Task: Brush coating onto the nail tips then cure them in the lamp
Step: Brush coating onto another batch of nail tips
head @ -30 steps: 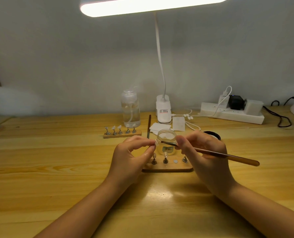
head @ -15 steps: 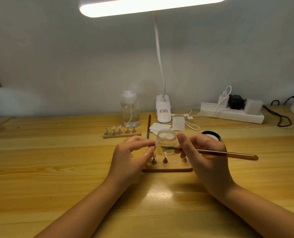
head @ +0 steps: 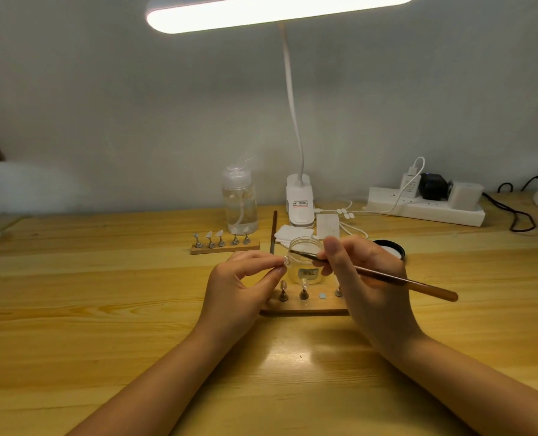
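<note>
A tiny clear nail tip [head: 285, 261], likely featherlight and slippery, is pinched edgewise by the left hand [head: 241, 286]; the slim brown-handled brush [head: 384, 278] is gripped by the right hand [head: 366, 278].

Wooden table [head: 72, 309], grey wall [head: 104, 105], desk lamp [head: 274, 11].

Single head-mounted wide-angle view only; no second view for overlap. It was aimed forward and slightly down across the tabletop [head: 72, 309] toward the back wall [head: 104, 105]. Both forearms were seen entering from the bottom edge, with the hands framed close, just below centre. The desk lamp bar [head: 274, 11] was cut off at the top edge and the power strip [head: 425, 209] was caught far right. Straight lines were bowed near the edges.
</note>
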Demonstrator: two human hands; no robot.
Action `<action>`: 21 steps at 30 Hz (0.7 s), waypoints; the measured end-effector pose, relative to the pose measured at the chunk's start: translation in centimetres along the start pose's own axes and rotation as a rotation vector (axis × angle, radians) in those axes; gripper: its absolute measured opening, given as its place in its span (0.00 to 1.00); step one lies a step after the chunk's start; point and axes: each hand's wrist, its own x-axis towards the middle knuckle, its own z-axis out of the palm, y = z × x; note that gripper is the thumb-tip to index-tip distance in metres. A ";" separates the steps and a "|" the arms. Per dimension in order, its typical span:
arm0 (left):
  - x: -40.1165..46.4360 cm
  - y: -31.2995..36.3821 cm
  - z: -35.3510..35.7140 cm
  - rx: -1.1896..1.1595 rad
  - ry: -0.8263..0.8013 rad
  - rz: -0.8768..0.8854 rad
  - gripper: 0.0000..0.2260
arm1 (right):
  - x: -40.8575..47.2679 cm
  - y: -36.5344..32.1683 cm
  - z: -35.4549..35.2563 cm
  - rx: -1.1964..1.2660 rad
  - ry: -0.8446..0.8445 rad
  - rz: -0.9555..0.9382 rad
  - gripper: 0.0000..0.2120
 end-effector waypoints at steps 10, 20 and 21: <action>-0.1 0.0 0.0 -0.015 0.035 0.004 0.14 | -0.3 -0.2 0.1 0.004 0.016 -0.007 0.10; 0.0 -0.2 0.1 -0.008 0.038 -0.012 0.12 | -0.7 -0.3 -0.1 0.023 0.008 0.011 0.11; 0.0 -0.2 0.1 -0.007 0.037 -0.012 0.12 | -0.5 -0.3 -0.1 0.007 0.019 0.014 0.11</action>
